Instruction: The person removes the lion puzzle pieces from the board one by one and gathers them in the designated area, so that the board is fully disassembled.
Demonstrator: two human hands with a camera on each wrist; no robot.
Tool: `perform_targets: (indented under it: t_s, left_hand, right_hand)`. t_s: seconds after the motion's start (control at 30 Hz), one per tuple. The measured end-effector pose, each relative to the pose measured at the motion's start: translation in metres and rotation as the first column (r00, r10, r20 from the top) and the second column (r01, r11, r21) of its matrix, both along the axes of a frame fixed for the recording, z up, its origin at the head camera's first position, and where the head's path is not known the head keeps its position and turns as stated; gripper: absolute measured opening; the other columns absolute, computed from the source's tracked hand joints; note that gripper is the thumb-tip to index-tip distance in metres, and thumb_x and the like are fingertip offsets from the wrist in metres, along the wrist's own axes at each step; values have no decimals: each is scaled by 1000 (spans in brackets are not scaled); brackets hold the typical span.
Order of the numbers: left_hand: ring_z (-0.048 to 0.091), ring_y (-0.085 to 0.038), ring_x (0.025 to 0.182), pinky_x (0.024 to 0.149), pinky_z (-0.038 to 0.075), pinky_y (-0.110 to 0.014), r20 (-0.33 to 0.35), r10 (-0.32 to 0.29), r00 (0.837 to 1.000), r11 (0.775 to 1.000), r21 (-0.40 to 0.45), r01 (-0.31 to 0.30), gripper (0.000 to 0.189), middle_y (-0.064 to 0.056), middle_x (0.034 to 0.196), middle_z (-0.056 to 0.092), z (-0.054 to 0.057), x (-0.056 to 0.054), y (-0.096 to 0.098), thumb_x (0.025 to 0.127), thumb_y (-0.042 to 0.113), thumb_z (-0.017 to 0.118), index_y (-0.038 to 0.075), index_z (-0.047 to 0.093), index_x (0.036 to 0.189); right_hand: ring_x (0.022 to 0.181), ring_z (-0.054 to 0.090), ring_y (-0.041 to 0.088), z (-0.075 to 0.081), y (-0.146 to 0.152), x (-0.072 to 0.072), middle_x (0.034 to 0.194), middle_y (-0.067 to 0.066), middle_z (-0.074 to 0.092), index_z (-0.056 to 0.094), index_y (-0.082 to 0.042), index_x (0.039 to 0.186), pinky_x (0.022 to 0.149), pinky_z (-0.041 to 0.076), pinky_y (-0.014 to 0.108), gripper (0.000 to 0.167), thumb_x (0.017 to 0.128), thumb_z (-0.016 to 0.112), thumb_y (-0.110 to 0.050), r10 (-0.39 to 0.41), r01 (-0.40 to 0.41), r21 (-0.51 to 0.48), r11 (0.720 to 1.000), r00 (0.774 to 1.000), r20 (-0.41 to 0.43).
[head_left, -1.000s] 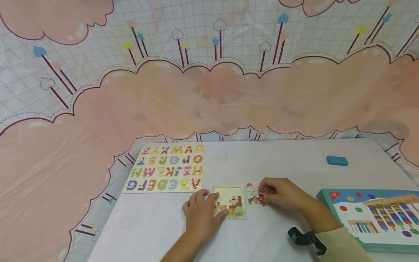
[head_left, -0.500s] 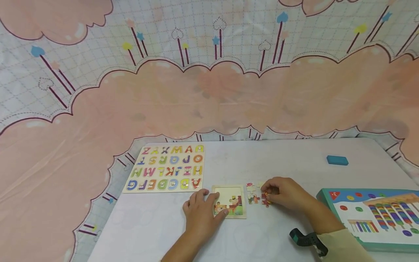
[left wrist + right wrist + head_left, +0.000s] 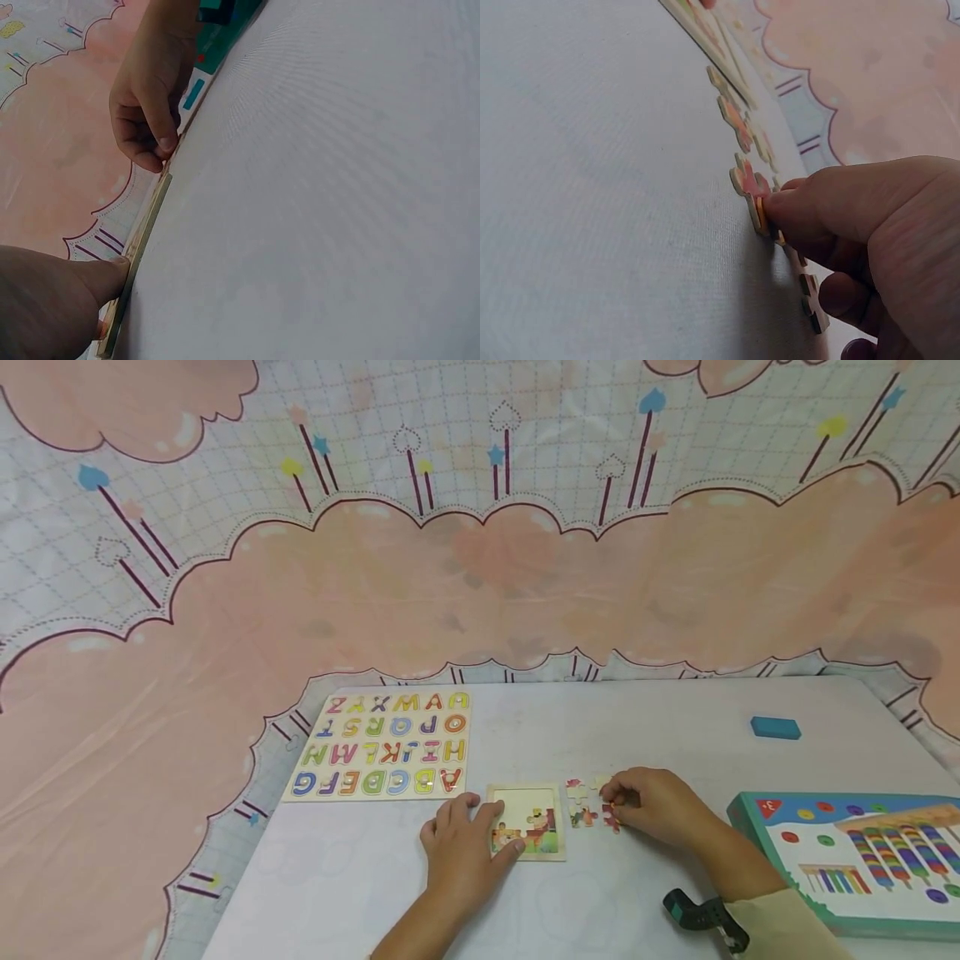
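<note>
A small wooden puzzle tray (image 3: 557, 822) lies on the table, with picture pieces filling its lower part and right side. My left hand (image 3: 463, 852) rests on its left side, the thumb lying over the lower rows. In the left wrist view the thumb presses down on the tray (image 3: 139, 262), seen edge-on. To the right, my right hand (image 3: 656, 803) pinches a red and orange puzzle piece (image 3: 748, 184) between thumb and finger, low over the table. Loose puzzle pieces (image 3: 582, 817) lie between that hand and the tray; others are partly hidden behind the fingers.
An alphabet board (image 3: 378, 745) with coloured letters lies at the back left. A blue block (image 3: 776, 727) sits at the back right. A large green-edged box (image 3: 847, 860) with abacus pictures stands right of my right forearm. A patterned cloth hangs behind the table.
My right hand has shifted slightly right with the red piece, leaving a gap between it and the loose pieces on its left. The left hand stays on the tray.
</note>
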State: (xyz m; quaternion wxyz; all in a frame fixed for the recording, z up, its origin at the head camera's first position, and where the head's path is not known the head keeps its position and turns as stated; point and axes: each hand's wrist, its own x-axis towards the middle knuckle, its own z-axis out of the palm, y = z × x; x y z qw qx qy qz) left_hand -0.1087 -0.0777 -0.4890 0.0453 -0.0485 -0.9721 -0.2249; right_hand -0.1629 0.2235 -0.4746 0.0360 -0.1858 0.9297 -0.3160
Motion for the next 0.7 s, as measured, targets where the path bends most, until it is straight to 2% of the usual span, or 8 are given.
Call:
perform_targets:
  t_s: [0.4, 0.7]
  left_hand:
    - [43, -33, 134, 105, 29, -61, -16, -6, 1000, 1000, -8, 6, 57, -12, 141, 53, 5, 3, 2, 88, 45, 85, 18, 72, 136]
    - [43, -33, 136, 104, 31, -62, -45, -25, 999, 999, -27, 24, 56, -12, 141, 53, 1, 4, 2, 90, 44, 80, 17, 71, 138]
  right_hand:
    - [86, 60, 6, 0, 0, 0, 93, -14, 68, 77, -20, 98, 80, 54, 33, 17, 89, 83, -6, -10, 10, 13, 1000, 999, -30]
    - [85, 59, 8, 1, -1, 1, 93, -13, 67, 77, -21, 99, 80, 55, 33, 18, 90, 82, -6, -36, 36, 20, 999, 999, -31]
